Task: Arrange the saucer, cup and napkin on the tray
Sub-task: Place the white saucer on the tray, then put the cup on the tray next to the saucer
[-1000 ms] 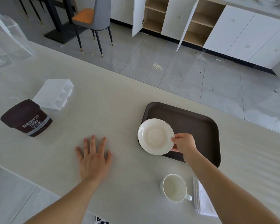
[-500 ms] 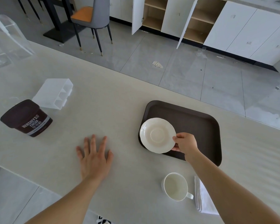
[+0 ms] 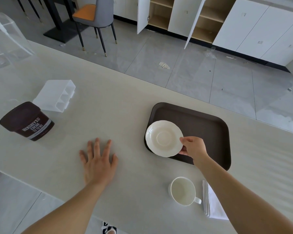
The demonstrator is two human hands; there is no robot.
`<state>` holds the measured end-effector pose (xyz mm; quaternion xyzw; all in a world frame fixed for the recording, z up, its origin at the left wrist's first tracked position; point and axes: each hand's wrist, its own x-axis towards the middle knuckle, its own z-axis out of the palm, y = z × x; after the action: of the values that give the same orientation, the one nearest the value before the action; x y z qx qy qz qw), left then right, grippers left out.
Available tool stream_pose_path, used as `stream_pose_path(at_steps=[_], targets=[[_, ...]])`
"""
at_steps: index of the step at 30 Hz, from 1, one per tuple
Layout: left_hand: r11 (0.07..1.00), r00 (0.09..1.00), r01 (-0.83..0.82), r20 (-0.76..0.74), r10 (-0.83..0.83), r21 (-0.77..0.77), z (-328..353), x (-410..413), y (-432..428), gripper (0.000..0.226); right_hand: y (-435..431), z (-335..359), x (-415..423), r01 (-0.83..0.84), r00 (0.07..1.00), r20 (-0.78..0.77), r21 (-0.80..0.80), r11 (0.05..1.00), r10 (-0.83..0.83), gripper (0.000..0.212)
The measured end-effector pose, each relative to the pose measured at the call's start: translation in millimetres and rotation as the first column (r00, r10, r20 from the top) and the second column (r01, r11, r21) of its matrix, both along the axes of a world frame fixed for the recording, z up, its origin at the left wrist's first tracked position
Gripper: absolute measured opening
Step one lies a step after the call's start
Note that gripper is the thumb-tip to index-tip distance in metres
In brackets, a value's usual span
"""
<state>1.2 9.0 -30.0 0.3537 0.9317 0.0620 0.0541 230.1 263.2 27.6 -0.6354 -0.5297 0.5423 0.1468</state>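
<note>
My right hand point(image 3: 194, 146) pinches the white saucer point(image 3: 164, 138) over the brown tray's point(image 3: 210, 125) left end; my left hand point(image 3: 98, 162) lies spread flat on the table point(image 3: 108, 107).

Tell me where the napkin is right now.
In the head view the folded white napkin lies on the table at the lower right, just right of the cup, partly hidden under the right forearm and not yet on the tray.
</note>
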Motion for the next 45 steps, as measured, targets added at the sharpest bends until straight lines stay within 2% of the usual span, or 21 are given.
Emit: stream_pose_path(at_steps=[5,9,11,13,15,18,22,25,28,32,37,45], targets=[[1.0,1.0,0.002,-0.013,-0.002,0.015,-3.0,-0.5,-0.3,0.063,-16.7,20.9,39.5,-0.099,0.994,0.069,0.145,0.984,0.09,0.011],[1.0,1.0,0.006,-0.023,-0.006,0.021,-3.8,-0.6,-0.6,0.062,-52.6,39.6,95.4,-0.293,0.95,0.165,0.191,0.937,0.263,0.026],[1.0,1.0,0.005,-0.024,-0.005,0.02,-3.8,-0.3,-0.4,0.062,-72.8,44.5,117.4,-0.436,0.887,0.26,0.203,0.877,0.381,0.029],[1.0,1.0,0.001,-0.02,-0.001,0.013,-3.5,0.0,-0.4,0.062,-89.6,46.9,130.9,-0.594,0.774,0.392,0.176,0.785,0.497,0.029],[1.0,1.0,0.001,-0.018,-0.001,0.007,-3.0,0.1,-0.5,0.062,-101.2,47.6,136.6,-0.672,0.702,0.415,0.114,0.732,0.579,0.031],[1.0,1.0,0.005,-0.01,-0.005,0.005,-2.0,0.0,-0.7,0.062,-109.8,47.7,136.8,-0.722,0.652,0.414,0.082,0.687,0.636,0.039],[1.0,1.0,0.001,-0.002,-0.001,0.03,0.3,0.5,-0.3,0.063,-116.5,44.9,133.4,-0.71,0.676,0.416,0.144,0.69,0.609,0.032],[1.0,1.0,0.001,0.002,-0.001,0.026,1.4,1.5,-0.9,0.064,-121.8,43.0,127.8,-0.691,0.714,0.472,0.353,0.631,0.517,0.017],[0.999,1.0,0.005,0.004,-0.005,0.033,2.3,1.2,-0.4,0.064,-120.6,41.7,125.4,-0.64,0.767,0.463,0.5,0.584,0.445,0.021],[0.999,1.0,0.003,0.009,-0.003,0.038,2.9,2.1,-0.1,0.065,-98.7,42.5,128.6,-0.539,0.84,0.389,0.523,0.66,0.377,0.021],[0.998,1.0,0.007,0.005,-0.008,0.068,4.1,3.3,-0.1,0.065,-55.5,53.8,127.6,-0.432,0.897,0.345,0.56,0.707,0.275,0.018],[0.998,1.0,0.004,-0.012,-0.004,0.057,0.3,1.8,-0.7,0.065,11.2,35.3,111.4,-0.378,0.904,0.365,0.442,0.813,0.222,0.017]])
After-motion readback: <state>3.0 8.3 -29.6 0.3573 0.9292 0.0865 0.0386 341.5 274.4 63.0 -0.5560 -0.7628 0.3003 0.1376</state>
